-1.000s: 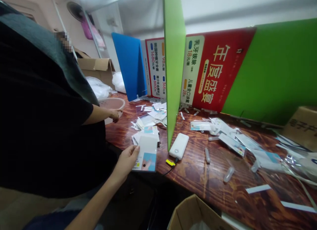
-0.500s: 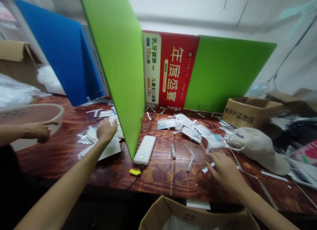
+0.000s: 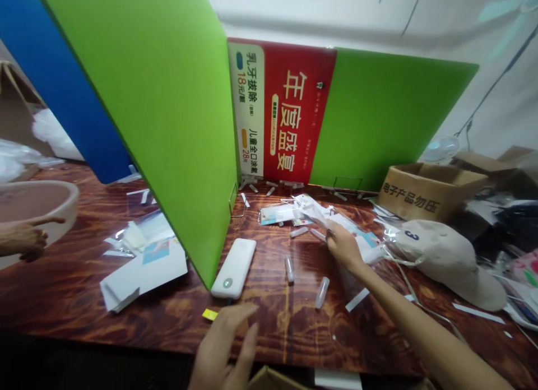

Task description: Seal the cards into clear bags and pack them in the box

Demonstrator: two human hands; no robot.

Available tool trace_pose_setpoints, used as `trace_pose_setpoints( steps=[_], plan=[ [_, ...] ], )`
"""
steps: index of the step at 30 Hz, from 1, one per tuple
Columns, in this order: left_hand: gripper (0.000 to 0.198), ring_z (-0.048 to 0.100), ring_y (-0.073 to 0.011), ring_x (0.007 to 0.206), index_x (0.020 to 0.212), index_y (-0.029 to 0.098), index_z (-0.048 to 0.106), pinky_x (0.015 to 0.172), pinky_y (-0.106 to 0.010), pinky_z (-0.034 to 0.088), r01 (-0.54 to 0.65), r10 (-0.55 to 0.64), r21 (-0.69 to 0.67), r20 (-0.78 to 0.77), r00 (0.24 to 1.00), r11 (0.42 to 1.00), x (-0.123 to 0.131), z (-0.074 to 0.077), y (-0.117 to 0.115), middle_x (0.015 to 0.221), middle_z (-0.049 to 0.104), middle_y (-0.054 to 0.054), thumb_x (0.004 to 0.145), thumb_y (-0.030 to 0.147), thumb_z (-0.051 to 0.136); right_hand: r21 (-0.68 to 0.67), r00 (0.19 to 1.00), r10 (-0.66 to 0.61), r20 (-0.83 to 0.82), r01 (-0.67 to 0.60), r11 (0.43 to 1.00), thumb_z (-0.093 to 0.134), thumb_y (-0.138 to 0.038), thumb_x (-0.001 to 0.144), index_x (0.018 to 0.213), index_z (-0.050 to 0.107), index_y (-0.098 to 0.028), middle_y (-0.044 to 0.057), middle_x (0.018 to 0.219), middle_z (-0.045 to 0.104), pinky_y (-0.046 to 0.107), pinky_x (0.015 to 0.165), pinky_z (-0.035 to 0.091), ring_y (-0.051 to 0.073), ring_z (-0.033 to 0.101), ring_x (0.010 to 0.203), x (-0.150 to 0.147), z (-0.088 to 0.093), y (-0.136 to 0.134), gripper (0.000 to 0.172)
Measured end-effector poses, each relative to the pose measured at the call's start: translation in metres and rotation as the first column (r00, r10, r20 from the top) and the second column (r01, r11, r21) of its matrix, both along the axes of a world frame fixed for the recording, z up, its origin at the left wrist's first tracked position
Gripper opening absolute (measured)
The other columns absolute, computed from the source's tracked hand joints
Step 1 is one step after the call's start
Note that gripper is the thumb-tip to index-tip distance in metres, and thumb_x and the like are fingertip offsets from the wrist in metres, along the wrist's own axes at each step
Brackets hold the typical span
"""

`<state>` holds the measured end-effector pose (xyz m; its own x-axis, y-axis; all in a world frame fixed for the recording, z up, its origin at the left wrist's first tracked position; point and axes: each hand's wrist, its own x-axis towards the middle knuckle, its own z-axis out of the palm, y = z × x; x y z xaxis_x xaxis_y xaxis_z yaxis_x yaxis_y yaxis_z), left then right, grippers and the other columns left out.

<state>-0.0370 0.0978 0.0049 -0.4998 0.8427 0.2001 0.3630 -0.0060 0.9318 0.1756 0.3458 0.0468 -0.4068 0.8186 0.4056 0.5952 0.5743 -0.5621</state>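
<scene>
My left hand (image 3: 227, 345) is near the table's front edge, fingers apart and holding nothing, just below a white power bank (image 3: 235, 267) with a yellow tag (image 3: 209, 314) by its cable end. My right hand (image 3: 345, 247) reaches into a pile of cards and clear packets, its fingers closed at the edge of a white card (image 3: 316, 212); the exact grip is partly hidden. Small clear tubes lie nearby: one tube (image 3: 290, 269) right of the power bank, another tube (image 3: 322, 292) nearer the front. Left of the green panel (image 3: 159, 98) rests a stack of white cards (image 3: 147, 278).
A red and green printed board (image 3: 290, 110) stands at the back. To the right are a cardboard box (image 3: 416, 196) and a beige cap (image 3: 449, 255). At far left, another person's hand (image 3: 25, 238) is beside a translucent basin (image 3: 67, 199). An open carton (image 3: 273, 379) sits below the table edge.
My left hand has left the cards behind the green panel and come right, toward the front edge. My right hand has moved forward and left into the card pile. The view has shifted slightly.
</scene>
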Motion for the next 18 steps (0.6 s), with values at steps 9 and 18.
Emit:
trace_pose_setpoints(
  steps=[9, 18],
  plan=[
    [0.041, 0.066, -0.0261, 0.112, 0.133, 0.023, 0.055, 0.095, -0.04, 0.054, 0.689, -0.697, 0.179, -0.019, 0.716, 0.703, 0.052, 0.07, 0.048, 0.125, 0.068, -0.01, 0.093, 0.026, 0.055, 0.202, 0.958, 0.258, -0.123, -0.23, 0.952, 0.054, -0.025, 0.092, 0.114, 0.06, -0.02, 0.007, 0.101, 0.068, 0.03, 0.08, 0.055, 0.02, 0.065, 0.092, 0.039, 0.047, -0.166, 0.024],
    [0.041, 0.058, -0.0285, 0.126, 0.131, 0.003, 0.051, 0.103, -0.046, 0.051, 0.583, -0.078, 0.255, -0.871, 0.485, 0.771, 0.053, 0.084, -0.001, 0.129, 0.065, -0.022, 0.093, 0.009, 0.039, 0.593, 0.819, 0.304, 0.486, -0.565, 0.574, 0.054, -0.015, 0.086, 0.121, 0.064, -0.014, 0.008, 0.124, 0.068, 0.041, 0.117, 0.024, 0.024, 0.054, 0.126, 0.071, 0.077, -0.219, 0.036]
  ],
)
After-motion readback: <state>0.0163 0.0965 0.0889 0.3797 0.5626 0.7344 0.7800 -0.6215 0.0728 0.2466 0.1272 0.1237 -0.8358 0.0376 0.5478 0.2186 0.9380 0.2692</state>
